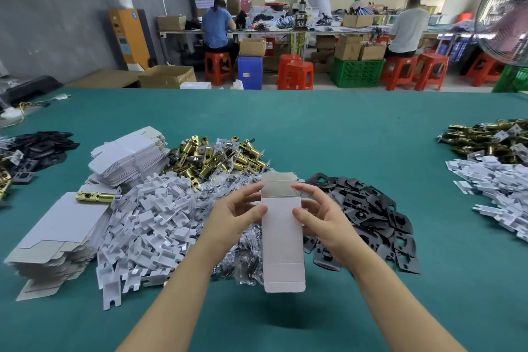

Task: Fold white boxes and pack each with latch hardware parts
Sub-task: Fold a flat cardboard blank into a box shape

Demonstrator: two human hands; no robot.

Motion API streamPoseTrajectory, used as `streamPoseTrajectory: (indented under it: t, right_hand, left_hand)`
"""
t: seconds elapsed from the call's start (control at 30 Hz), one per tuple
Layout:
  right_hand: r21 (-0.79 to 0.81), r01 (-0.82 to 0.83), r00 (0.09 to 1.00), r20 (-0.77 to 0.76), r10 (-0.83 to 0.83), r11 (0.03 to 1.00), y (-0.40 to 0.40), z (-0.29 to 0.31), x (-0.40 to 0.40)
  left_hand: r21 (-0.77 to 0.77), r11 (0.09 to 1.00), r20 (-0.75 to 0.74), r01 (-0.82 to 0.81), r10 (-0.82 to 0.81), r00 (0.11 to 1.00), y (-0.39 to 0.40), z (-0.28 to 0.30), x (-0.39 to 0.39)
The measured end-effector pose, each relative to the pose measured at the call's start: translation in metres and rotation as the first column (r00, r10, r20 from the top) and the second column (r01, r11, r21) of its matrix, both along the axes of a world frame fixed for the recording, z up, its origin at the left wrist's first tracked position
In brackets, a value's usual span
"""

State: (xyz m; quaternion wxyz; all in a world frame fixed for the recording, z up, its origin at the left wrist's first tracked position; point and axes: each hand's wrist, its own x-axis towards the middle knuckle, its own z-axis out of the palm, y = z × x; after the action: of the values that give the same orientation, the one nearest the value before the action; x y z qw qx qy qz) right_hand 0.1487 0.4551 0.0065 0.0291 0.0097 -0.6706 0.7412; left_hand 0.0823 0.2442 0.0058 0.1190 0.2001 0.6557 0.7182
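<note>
Above the green worktop [343, 134], the left hand [234, 220] and the right hand [323, 220] both pinch the sides of a tall white cardboard box [281, 234] with its top flap open.

Bare forearms [183, 288], no sleeves, short nails.

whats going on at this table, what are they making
A person is shaping a white box, holding it upright over the green table with the left hand and right hand gripping its sides. The top is open and nothing is packed yet. Around it lie flat box blanks, white cardboard inserts, brass latch bolts and black strike plates.
</note>
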Motion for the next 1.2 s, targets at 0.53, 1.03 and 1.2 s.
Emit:
streamPoseTrajectory:
  t: [0.53,1.03,1.2]
  right_hand:
    - [0.058,-0.017,0.998,0.061,0.014,0.998,-0.004,-0.004,0.0]
    - [0.058,-0.018,0.997,0.08,0.013,0.998,-0.008,-0.006,0.005]
    - [0.135,-0.064,0.996,0.072,0.055,0.989,-0.005,-0.006,0.008]
  left_hand:
    - [-0.16,0.987,-0.04,-0.019,0.012,0.999,-0.002,0.003,0.005]
    - [0.213,0.977,0.519,-0.028,-0.089,0.85,0.007,-0.01,0.007]
    - [0.147,0.988,0.475,0.043,-0.108,0.873,0.005,-0.013,0.006]
